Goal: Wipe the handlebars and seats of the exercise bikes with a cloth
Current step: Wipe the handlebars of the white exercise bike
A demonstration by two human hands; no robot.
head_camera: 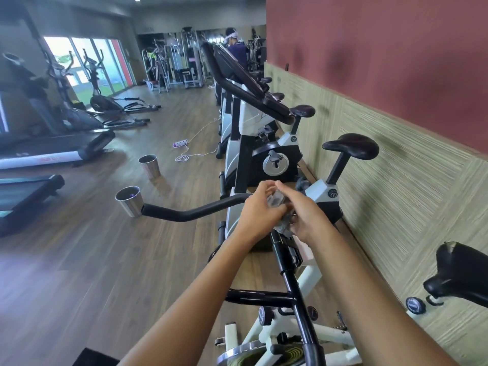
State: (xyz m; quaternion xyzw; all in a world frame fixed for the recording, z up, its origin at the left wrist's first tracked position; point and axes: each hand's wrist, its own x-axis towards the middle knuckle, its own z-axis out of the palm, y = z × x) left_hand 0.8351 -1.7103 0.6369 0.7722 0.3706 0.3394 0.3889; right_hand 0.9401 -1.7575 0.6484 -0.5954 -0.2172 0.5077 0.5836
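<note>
Furthest left stand the treadmills [52, 151], well apart from the job. Next comes a steel cup [129, 200] seated on the outer tip of a black handlebar [190, 213]. The bar's long axis runs nearly level across the view, kinks once, and rises toward the middle, where it passes behind the left hand [260, 207].

That hand is curled, its fingers pinching a bunched grey cloth [278, 204]. The right hand [303, 215] sits just beside it and grips the same cloth from the other side, so the rag is gathered between the two hands. They are held close together above the top of the near bike's black post [290, 281]. Blur hides exactly how each finger lies.

The cloth appears to be held rather than pressed against the bar; whether it touches the post beneath, I cannot tell. The bare length of the handlebar lies wholly to the left of the hands, so the left hand is the nearer one. A wipe would likely travel outward along the bar toward the cup.

Right of the hands and further back, a black seat [351, 146] stands on its slanted post near the panelled wall [396, 180]. It is closer to the right hand and looks not yet reached.
</note>
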